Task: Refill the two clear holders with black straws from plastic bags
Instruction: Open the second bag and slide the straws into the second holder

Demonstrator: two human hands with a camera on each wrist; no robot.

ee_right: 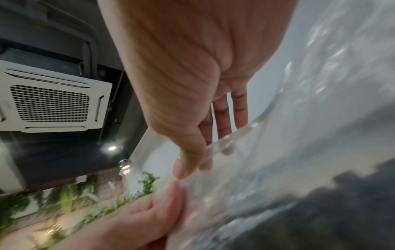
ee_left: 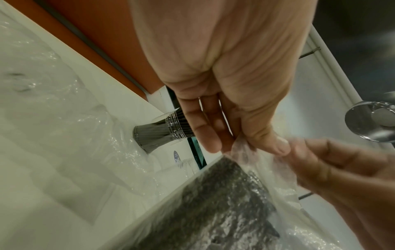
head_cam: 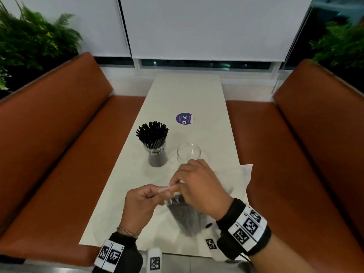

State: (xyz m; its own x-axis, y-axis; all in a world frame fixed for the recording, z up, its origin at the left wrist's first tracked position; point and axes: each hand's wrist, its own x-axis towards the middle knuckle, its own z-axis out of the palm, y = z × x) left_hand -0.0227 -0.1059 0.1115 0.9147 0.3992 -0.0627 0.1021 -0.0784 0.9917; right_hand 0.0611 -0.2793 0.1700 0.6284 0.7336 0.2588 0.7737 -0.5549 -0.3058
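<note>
A clear plastic bag of black straws (head_cam: 185, 215) lies on the white table (head_cam: 185, 91) close to me. My left hand (head_cam: 155, 193) and right hand (head_cam: 176, 184) both pinch its bunched top edge. In the left wrist view the thumb and fingers (ee_left: 267, 143) squeeze the crumpled plastic above the dark bag of straws (ee_left: 213, 203). In the right wrist view my right hand (ee_right: 192, 167) grips the bag's rim (ee_right: 235, 135). One clear holder (head_cam: 156, 152) stands full of black straws. The second clear holder (head_cam: 188, 152) stands beside it on the right with nothing inside, just beyond my right hand.
A flat, see-through bag (head_cam: 242, 174) lies on the table's right side under my right arm. A round purple sticker (head_cam: 184, 118) is on the table beyond the holders. Orange bench seats (head_cam: 59, 134) flank the table, with plants (head_cam: 29, 42) behind them.
</note>
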